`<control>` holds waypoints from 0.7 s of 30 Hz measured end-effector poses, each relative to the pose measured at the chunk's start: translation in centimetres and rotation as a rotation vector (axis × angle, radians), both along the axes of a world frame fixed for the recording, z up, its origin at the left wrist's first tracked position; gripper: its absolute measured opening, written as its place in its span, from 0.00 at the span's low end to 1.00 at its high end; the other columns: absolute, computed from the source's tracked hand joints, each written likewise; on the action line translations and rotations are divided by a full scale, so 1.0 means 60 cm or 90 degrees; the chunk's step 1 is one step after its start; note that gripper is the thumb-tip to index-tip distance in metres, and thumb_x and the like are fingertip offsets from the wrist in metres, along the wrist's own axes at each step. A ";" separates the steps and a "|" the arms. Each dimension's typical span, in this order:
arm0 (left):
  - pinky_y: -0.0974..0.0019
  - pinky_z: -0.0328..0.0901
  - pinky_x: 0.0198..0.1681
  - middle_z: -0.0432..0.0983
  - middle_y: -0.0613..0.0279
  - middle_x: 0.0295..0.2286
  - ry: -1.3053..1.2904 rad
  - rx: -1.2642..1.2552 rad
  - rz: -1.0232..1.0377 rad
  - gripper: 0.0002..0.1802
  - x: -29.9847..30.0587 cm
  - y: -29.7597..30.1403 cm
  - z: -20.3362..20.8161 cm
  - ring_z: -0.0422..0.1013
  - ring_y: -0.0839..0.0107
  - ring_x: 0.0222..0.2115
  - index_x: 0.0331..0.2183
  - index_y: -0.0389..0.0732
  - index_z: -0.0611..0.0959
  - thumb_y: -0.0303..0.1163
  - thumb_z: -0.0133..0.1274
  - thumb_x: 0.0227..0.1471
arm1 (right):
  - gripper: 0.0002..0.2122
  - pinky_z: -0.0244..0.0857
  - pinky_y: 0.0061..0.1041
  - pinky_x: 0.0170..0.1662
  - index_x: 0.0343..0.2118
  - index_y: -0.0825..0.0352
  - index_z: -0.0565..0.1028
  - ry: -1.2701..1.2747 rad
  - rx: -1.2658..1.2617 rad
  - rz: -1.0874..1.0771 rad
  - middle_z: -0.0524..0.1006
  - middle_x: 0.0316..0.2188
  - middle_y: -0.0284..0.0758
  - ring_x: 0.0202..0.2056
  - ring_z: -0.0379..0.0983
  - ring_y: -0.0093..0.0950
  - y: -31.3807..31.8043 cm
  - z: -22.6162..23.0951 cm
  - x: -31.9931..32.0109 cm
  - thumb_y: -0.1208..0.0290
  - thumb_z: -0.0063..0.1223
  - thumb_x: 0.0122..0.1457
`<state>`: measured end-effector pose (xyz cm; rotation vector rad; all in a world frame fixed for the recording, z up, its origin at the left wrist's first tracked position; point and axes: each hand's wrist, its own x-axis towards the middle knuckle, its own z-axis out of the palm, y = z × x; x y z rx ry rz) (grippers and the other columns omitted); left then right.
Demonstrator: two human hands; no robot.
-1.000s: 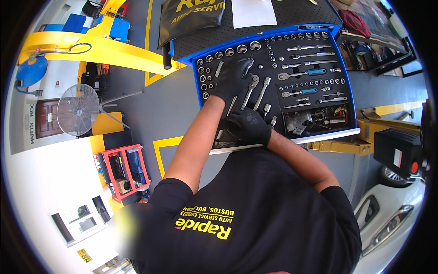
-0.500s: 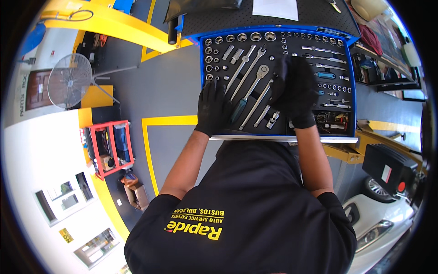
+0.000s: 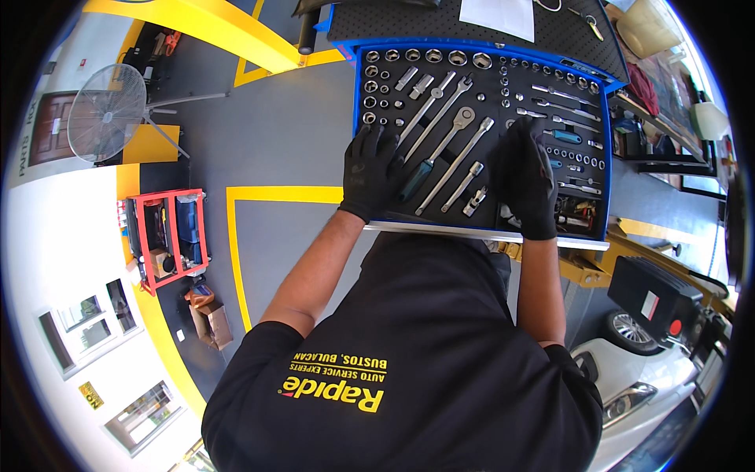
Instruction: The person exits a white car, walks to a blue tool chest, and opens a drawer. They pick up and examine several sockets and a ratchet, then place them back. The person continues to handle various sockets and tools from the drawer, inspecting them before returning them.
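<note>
A drawer [image 3: 358,93] with a blue frame is pulled out before me, its black foam insert holding chrome tools. My left hand [image 3: 371,175], in a black glove, lies over the drawer's left side with its fingers stretched out. Beside it rest a ratchet [image 3: 447,140] with a teal grip, a long extension bar [image 3: 454,166] and a universal joint [image 3: 475,202]. My right hand [image 3: 525,177], also gloved in black, is over the drawer's middle right. Its fingers are bunched together, and anything within them is hidden. Sockets [image 3: 433,56] line the far edge.
On the black ribbed top [image 3: 401,25] of the cabinet lie a white sheet [image 3: 497,17] and keys [image 3: 594,28]. A pedestal fan [image 3: 108,112] and red cart [image 3: 167,236] stand left. Yellow lift parts [image 3: 197,30] flank the cabinet, and a white car [image 3: 637,370] is at right.
My right hand has shifted right and nearer to me, uncovering the bar and small sockets in the middle. My left hand stays at the drawer's left side. The view has shifted slightly.
</note>
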<state>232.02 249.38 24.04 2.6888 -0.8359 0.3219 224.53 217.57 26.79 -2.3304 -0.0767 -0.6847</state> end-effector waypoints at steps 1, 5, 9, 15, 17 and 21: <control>0.40 0.58 0.67 0.69 0.45 0.62 -0.004 -0.008 -0.002 0.26 -0.001 0.003 -0.001 0.61 0.40 0.65 0.56 0.41 0.83 0.43 0.59 0.59 | 0.24 0.74 0.38 0.51 0.61 0.68 0.76 0.012 0.060 0.003 0.80 0.49 0.43 0.46 0.80 0.40 0.006 -0.008 0.018 0.61 0.62 0.65; 0.42 0.60 0.65 0.71 0.43 0.59 -0.038 -0.128 0.002 0.24 0.003 0.010 -0.011 0.64 0.42 0.62 0.54 0.40 0.83 0.37 0.61 0.58 | 0.17 0.74 0.40 0.47 0.54 0.64 0.80 0.098 0.142 0.017 0.79 0.46 0.41 0.43 0.79 0.41 0.055 -0.020 0.105 0.62 0.58 0.65; 0.48 0.64 0.62 0.72 0.43 0.55 0.057 -0.446 0.114 0.19 0.014 0.037 -0.034 0.68 0.46 0.58 0.51 0.38 0.82 0.30 0.61 0.58 | 0.13 0.72 0.42 0.41 0.42 0.55 0.83 -0.050 -0.256 0.093 0.78 0.40 0.34 0.42 0.77 0.40 0.195 -0.039 0.107 0.62 0.64 0.52; 0.50 0.65 0.57 0.76 0.49 0.48 0.099 -0.554 0.146 0.12 0.015 0.048 -0.041 0.70 0.49 0.52 0.47 0.37 0.80 0.29 0.58 0.63 | 0.10 0.75 0.41 0.43 0.39 0.52 0.85 0.016 -0.262 0.390 0.81 0.36 0.34 0.39 0.81 0.37 0.257 0.030 0.065 0.68 0.60 0.53; 0.49 0.65 0.57 0.77 0.49 0.47 0.090 -0.570 0.130 0.11 0.016 0.048 -0.037 0.70 0.49 0.52 0.46 0.37 0.80 0.28 0.58 0.63 | 0.10 0.76 0.41 0.43 0.40 0.53 0.85 0.038 -0.242 0.313 0.82 0.33 0.33 0.35 0.82 0.37 0.201 -0.018 0.132 0.68 0.60 0.55; 0.49 0.66 0.56 0.77 0.49 0.45 0.063 -0.548 0.101 0.10 0.020 0.047 -0.041 0.71 0.49 0.51 0.45 0.37 0.81 0.25 0.59 0.61 | 0.14 0.76 0.41 0.44 0.51 0.53 0.82 0.116 -0.359 0.054 0.84 0.45 0.33 0.44 0.81 0.37 0.140 -0.040 0.224 0.69 0.55 0.63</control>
